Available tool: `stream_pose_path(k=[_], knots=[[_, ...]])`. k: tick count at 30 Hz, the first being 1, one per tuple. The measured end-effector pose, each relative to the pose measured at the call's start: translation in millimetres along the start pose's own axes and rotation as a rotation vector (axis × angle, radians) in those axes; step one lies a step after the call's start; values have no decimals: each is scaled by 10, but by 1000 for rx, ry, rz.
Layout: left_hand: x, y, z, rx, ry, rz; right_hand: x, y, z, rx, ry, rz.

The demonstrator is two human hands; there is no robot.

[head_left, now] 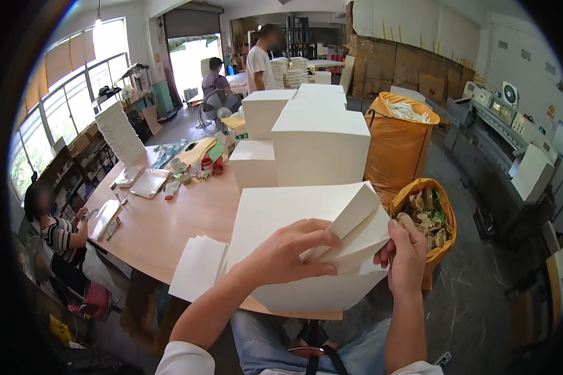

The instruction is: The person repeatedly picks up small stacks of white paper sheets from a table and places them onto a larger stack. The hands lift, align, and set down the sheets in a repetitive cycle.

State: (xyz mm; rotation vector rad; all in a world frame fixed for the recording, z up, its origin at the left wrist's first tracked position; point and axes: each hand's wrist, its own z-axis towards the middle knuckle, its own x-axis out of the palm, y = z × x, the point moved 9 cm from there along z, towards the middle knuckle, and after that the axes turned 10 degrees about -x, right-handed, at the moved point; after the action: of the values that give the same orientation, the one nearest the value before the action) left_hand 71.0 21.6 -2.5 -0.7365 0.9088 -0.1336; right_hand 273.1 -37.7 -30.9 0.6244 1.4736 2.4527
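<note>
A tall stack of white paper sheets (281, 209) stands at the table's front corner, close before me. Several sheets (363, 234) at its right end are lifted and bent upward, fanned slightly apart. My left hand (294, 247) lies over the stack with its fingers curled around the left side of the raised sheets; part of the fingertips is hidden by paper. At the sheets' right corner, my right hand (406, 250) pinches the edges between thumb and fingers. Left of the stack, a low pile of white sheets (198, 267) lies at the table's edge.
Higher white paper stacks (319, 144) rise just beyond. Tape rolls and clear packets lie across the wooden table (150, 228). Two orange sacks (397, 147) of scraps stand at the right. A seated person (59, 234) works at the left; two people and a fan (221, 109) are farther back.
</note>
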Motion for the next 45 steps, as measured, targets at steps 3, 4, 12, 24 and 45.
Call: stream_pose_path(k=[3, 4, 12, 24, 45], knots=[[-15, 54, 15, -55, 26, -59, -38, -2, 7, -4, 5, -18], [-8, 77, 13, -75, 34, -82, -30, 17, 10, -31, 8, 14], [-45, 12, 26, 25, -77, -18, 5, -26, 23, -85, 49, -124], [-27, 44, 32, -37, -24, -76, -341, 186, -220, -380, -171, -435], [159, 1, 41, 95, -81, 320, 472, 186, -542, -679, 546, -913]])
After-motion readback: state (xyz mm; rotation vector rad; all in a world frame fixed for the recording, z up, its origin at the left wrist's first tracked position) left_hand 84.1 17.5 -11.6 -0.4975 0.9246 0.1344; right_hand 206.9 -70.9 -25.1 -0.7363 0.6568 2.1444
